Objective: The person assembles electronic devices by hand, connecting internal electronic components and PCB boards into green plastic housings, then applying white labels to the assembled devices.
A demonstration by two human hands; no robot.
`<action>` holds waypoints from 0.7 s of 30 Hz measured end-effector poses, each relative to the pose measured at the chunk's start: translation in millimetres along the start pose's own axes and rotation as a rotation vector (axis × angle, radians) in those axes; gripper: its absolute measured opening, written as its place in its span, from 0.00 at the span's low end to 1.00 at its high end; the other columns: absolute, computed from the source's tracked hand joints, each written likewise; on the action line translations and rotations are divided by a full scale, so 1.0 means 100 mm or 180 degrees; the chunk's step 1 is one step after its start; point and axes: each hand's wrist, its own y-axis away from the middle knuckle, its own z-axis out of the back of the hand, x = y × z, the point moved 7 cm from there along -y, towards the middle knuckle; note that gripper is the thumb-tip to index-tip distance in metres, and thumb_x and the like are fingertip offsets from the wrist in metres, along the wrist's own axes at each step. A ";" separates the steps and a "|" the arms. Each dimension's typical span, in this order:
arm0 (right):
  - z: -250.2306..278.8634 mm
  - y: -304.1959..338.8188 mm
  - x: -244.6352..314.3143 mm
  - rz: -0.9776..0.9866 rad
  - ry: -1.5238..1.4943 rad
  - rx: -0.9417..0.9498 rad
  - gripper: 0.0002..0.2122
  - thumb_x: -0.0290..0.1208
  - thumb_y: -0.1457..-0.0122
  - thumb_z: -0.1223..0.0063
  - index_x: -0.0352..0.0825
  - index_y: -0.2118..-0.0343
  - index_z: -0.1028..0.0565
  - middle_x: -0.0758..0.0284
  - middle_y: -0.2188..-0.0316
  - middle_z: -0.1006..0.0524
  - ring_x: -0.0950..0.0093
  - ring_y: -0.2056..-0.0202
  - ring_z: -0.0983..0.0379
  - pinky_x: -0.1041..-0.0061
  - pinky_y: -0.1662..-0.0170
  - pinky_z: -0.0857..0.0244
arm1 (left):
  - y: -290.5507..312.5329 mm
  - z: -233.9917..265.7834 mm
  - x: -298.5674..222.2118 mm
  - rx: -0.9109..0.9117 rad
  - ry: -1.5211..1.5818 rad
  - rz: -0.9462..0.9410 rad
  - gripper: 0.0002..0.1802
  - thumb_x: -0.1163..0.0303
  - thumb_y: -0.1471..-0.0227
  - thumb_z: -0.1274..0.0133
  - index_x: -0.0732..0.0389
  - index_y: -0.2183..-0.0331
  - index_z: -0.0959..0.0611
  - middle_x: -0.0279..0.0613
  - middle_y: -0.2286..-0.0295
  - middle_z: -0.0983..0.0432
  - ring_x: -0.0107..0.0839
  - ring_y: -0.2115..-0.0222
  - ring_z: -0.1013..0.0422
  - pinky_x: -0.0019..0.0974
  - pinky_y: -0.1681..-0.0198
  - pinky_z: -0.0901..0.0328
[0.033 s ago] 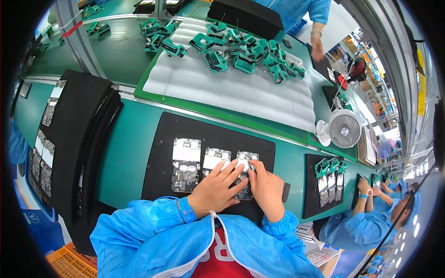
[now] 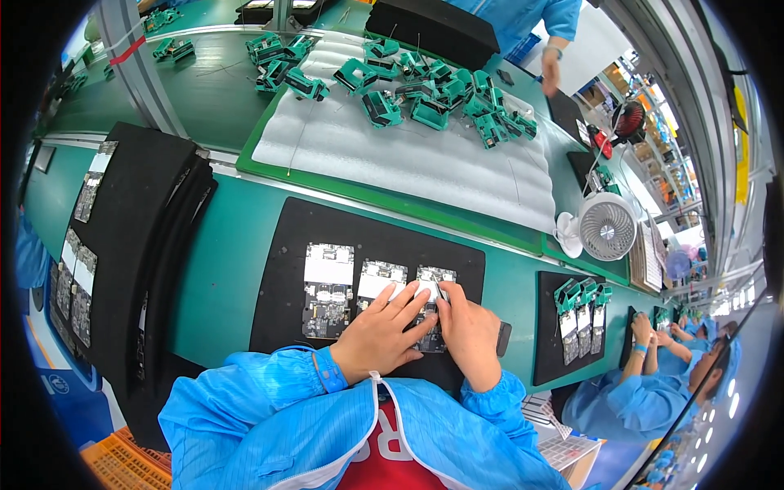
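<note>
Just below and right of frame centre, a circuit board [image 2: 433, 336], long axis running up-frame, is being overlapped from the left by the left hand [image 2: 380, 336], fingers spread, and from the right by the right hand [image 2: 472, 331], whose pinch cannot be determined.

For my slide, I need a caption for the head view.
Left hand and right hand over the rightmost of three circuit boards on black mat.
</note>
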 end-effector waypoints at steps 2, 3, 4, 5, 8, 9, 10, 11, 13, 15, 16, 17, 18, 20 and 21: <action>0.01 0.01 0.05 0.0051 0.0163 -0.0045 0.10 0.31 0.38 0.45 0.40 0.54 0.26 0.65 0.78 0.20 0.62 0.78 0.22 0.63 0.77 0.32 | 0.01 0.02 0.00 -0.0031 0.0020 -0.0007 0.38 0.49 0.52 0.37 0.54 0.42 0.24 0.54 0.37 0.40 0.53 0.34 0.47 0.59 0.34 0.50; 0.01 0.01 0.08 0.0097 0.0320 -0.0083 0.10 0.31 0.38 0.45 0.40 0.54 0.26 0.65 0.78 0.20 0.63 0.78 0.22 0.63 0.77 0.32 | 0.02 0.02 0.00 -0.0042 0.0016 0.0001 0.38 0.49 0.52 0.37 0.54 0.42 0.24 0.54 0.37 0.40 0.53 0.34 0.47 0.59 0.34 0.50; 0.00 0.01 0.09 0.0114 0.0323 -0.0086 0.10 0.31 0.38 0.45 0.40 0.54 0.26 0.65 0.78 0.20 0.63 0.78 0.22 0.63 0.77 0.32 | 0.02 0.01 0.01 -0.0039 0.0059 -0.0001 0.38 0.49 0.52 0.37 0.54 0.42 0.25 0.54 0.37 0.40 0.53 0.34 0.47 0.59 0.34 0.50; 0.00 0.01 0.10 0.0132 0.0375 -0.0116 0.10 0.31 0.39 0.44 0.41 0.55 0.26 0.65 0.78 0.20 0.63 0.78 0.22 0.63 0.77 0.33 | 0.02 0.01 0.01 -0.0044 0.0105 -0.0004 0.38 0.49 0.52 0.37 0.54 0.42 0.25 0.55 0.37 0.40 0.54 0.34 0.47 0.59 0.34 0.50; -0.01 0.01 0.06 0.0111 0.0336 -0.0149 0.09 0.33 0.39 0.43 0.42 0.57 0.25 0.65 0.78 0.21 0.63 0.78 0.23 0.63 0.77 0.33 | 0.04 0.02 0.02 -0.0139 0.0132 -0.0060 0.39 0.49 0.52 0.37 0.54 0.41 0.26 0.56 0.37 0.40 0.55 0.34 0.48 0.60 0.34 0.51; 0.00 0.00 0.02 0.0046 0.0233 -0.0145 0.08 0.34 0.40 0.43 0.42 0.58 0.25 0.65 0.79 0.21 0.63 0.79 0.23 0.63 0.77 0.33 | 0.05 0.01 0.03 -0.0158 0.0118 -0.0031 0.39 0.49 0.52 0.37 0.54 0.41 0.26 0.56 0.37 0.40 0.55 0.34 0.48 0.60 0.34 0.51; 0.03 0.00 0.01 0.0084 0.0226 -0.0143 0.08 0.34 0.40 0.43 0.42 0.58 0.25 0.65 0.79 0.21 0.63 0.79 0.23 0.63 0.77 0.33 | 0.05 0.00 0.02 -0.0180 0.0129 -0.0073 0.39 0.49 0.51 0.37 0.55 0.41 0.26 0.57 0.37 0.40 0.55 0.34 0.48 0.60 0.34 0.51; 0.05 0.01 -0.03 -0.0038 0.0200 -0.0021 0.08 0.35 0.40 0.43 0.44 0.59 0.25 0.66 0.80 0.21 0.62 0.78 0.23 0.62 0.76 0.34 | 0.05 0.01 0.01 -0.0194 0.0147 -0.0131 0.40 0.49 0.51 0.37 0.55 0.40 0.27 0.57 0.37 0.40 0.56 0.34 0.48 0.61 0.33 0.52; 0.12 -0.02 0.01 -0.0113 0.0061 0.0116 0.07 0.37 0.39 0.42 0.45 0.61 0.25 0.66 0.82 0.22 0.61 0.78 0.23 0.60 0.75 0.34 | 0.11 0.13 0.01 -0.0247 0.0168 -0.0050 0.40 0.48 0.50 0.38 0.55 0.40 0.27 0.57 0.37 0.40 0.57 0.34 0.48 0.61 0.33 0.52; 0.14 -0.07 0.13 -0.0014 -0.0036 0.0109 0.07 0.38 0.39 0.43 0.45 0.61 0.25 0.66 0.82 0.22 0.61 0.78 0.23 0.60 0.75 0.33 | 0.18 0.25 0.05 -0.0177 0.0187 0.0172 0.41 0.46 0.49 0.39 0.55 0.39 0.28 0.57 0.37 0.41 0.59 0.34 0.49 0.62 0.33 0.54; 0.13 -0.10 0.20 0.0098 -0.0127 0.0112 0.07 0.38 0.39 0.43 0.45 0.61 0.25 0.66 0.81 0.22 0.61 0.77 0.23 0.60 0.75 0.33 | 0.25 0.30 0.06 -0.0163 0.0185 0.0158 0.41 0.46 0.49 0.39 0.55 0.39 0.28 0.57 0.37 0.41 0.59 0.34 0.49 0.62 0.33 0.54; 0.11 -0.14 0.25 0.0090 -0.0126 0.0104 0.07 0.38 0.39 0.43 0.45 0.61 0.25 0.66 0.81 0.22 0.61 0.77 0.23 0.60 0.75 0.33 | 0.33 0.33 0.12 -0.0068 -0.0008 0.0369 0.42 0.45 0.50 0.39 0.55 0.39 0.28 0.57 0.37 0.41 0.59 0.34 0.49 0.62 0.33 0.54; 0.09 -0.18 0.36 0.0277 -0.0134 0.0042 0.07 0.38 0.39 0.43 0.45 0.62 0.26 0.66 0.82 0.22 0.61 0.78 0.23 0.61 0.76 0.33 | 0.41 0.35 0.19 0.0026 -0.0200 0.0577 0.42 0.45 0.50 0.39 0.55 0.39 0.28 0.57 0.37 0.41 0.58 0.34 0.50 0.63 0.33 0.54; 0.02 -0.21 0.49 0.0479 -0.0139 -0.0013 0.06 0.38 0.39 0.44 0.45 0.63 0.26 0.66 0.83 0.22 0.61 0.79 0.23 0.61 0.78 0.34 | 0.51 0.37 0.25 0.0041 -0.0206 0.0616 0.43 0.45 0.51 0.38 0.56 0.39 0.28 0.56 0.37 0.41 0.57 0.33 0.49 0.63 0.33 0.54; -0.06 -0.22 0.53 0.0500 -0.0201 0.0084 0.06 0.38 0.39 0.44 0.45 0.63 0.27 0.66 0.83 0.22 0.61 0.80 0.23 0.61 0.78 0.33 | 0.54 0.36 0.25 -0.0047 -0.0194 0.0556 0.43 0.45 0.51 0.38 0.56 0.39 0.28 0.55 0.37 0.40 0.56 0.33 0.49 0.63 0.33 0.54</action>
